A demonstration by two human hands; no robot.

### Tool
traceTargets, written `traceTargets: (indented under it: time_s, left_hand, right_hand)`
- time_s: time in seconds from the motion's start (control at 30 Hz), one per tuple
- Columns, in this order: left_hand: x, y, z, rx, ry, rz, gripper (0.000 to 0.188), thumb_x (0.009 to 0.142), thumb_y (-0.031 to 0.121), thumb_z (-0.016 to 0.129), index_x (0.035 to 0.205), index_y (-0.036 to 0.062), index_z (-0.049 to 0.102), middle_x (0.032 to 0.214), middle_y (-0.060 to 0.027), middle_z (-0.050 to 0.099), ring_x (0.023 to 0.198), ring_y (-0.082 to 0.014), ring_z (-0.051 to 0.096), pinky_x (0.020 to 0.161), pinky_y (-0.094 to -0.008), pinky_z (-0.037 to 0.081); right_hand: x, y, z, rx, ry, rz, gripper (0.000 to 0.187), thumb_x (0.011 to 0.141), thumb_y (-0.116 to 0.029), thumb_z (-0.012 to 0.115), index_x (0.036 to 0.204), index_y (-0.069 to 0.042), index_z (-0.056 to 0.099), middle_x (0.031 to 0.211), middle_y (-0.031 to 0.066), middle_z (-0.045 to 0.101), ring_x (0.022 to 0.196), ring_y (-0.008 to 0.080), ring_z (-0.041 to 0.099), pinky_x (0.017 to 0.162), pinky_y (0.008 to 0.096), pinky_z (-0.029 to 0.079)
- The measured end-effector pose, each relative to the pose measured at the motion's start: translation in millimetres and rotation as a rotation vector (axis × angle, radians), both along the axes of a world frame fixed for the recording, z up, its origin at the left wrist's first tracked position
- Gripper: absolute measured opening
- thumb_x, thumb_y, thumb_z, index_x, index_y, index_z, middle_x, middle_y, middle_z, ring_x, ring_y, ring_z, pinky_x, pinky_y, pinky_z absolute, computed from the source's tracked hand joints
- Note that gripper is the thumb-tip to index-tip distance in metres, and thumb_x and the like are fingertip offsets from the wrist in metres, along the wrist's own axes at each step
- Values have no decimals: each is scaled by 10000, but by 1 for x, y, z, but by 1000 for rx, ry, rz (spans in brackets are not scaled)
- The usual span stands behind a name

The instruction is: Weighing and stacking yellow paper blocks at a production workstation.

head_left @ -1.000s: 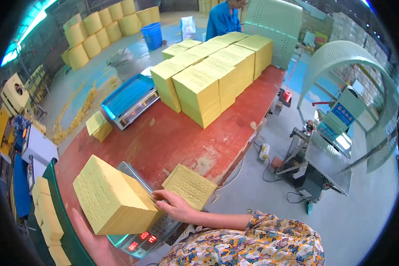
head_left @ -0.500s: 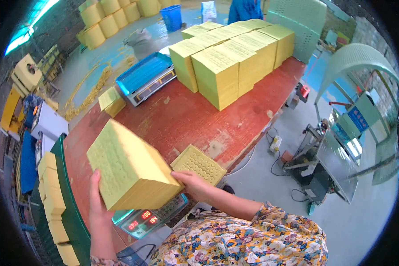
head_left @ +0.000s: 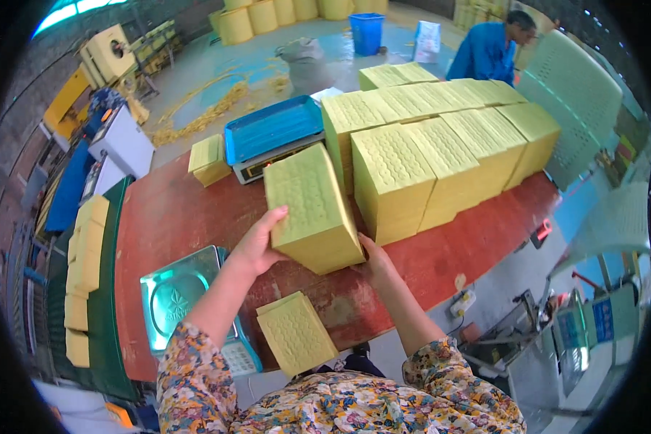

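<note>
Both hands grip a thick block of stacked yellow embossed paper sheets [head_left: 307, 206] above the red table [head_left: 159, 210]. My left hand [head_left: 257, 242] clasps its left side, thumb toward the top face. Against the lower right side presses my right hand [head_left: 376, 262], its fingers partly hidden by the block. Just right of the held block stand rows of similar yellow paper blocks [head_left: 394, 159]. Nearer me, a digital scale [head_left: 175, 289] with a shiny plate lies beside my left forearm, nothing on its plate. A thin pile of the same paper [head_left: 296, 334] sits at the table's near edge.
A second scale with a blue tray [head_left: 271, 130] stands behind the held block, a small yellow stack [head_left: 208, 160] at its left. More yellow blocks [head_left: 87, 253] line a green surface at left. Beyond the table a person in blue [head_left: 482, 52] bends near a blue bin [head_left: 367, 34].
The yellow block has left the near scale and moved forward and right, toward the rows, in both hands. My view has shifted, and the person in blue shows more fully.
</note>
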State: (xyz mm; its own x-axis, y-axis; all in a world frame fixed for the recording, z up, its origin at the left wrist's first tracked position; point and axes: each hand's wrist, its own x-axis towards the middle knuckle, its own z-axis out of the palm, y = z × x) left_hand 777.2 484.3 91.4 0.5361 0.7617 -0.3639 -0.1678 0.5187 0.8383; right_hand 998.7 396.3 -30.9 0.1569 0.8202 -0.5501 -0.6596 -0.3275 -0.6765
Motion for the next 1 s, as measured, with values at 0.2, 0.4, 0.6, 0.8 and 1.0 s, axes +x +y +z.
traceTargets:
  time_s: [0.2,0.4,0.6,0.8,1.0]
  left_hand:
    - [27,6,-22,-1,-112,87,578,920,486,557,1350,102,508,1292,-103,597,1158,-263,591,950,-514,481]
    - [99,-19,-44,448,167,270,749,910,424,609,1470,13,328,1340,-159,532,1234,-246,500,1049,-392,401]
    - [68,-30,-40,537,145,277,876,917,495,574,1528,5,182,1428,-251,443,1308,-317,455,1087,-401,368]
    - [-63,-117,-22,508,172,342,847,945,480,577,1522,-29,224,1540,-225,330,1354,-314,444,1095,-387,381]
    - [-321,-264,-47,471,471,1128,332,968,205,628,1272,75,603,1076,-25,705,958,-125,657,839,-292,536]
  right_hand:
    - [0,-7,-9,97,191,-52,430,1006,-335,517,1344,-69,503,1332,89,551,1205,246,525,966,437,481]
    - [27,-81,-42,336,28,-129,449,976,-258,547,1354,-19,505,1362,146,531,1197,302,544,984,406,467]
    - [-13,-81,-8,262,-236,-22,404,940,-158,534,1310,5,529,1247,160,578,1090,278,589,931,396,493]
    - [-71,-91,39,465,-312,152,354,962,-152,512,1285,-10,546,1056,63,610,913,162,594,806,307,485]
    - [-217,-102,65,626,-264,486,285,965,-142,482,1196,-5,575,932,68,621,796,151,574,722,292,463]
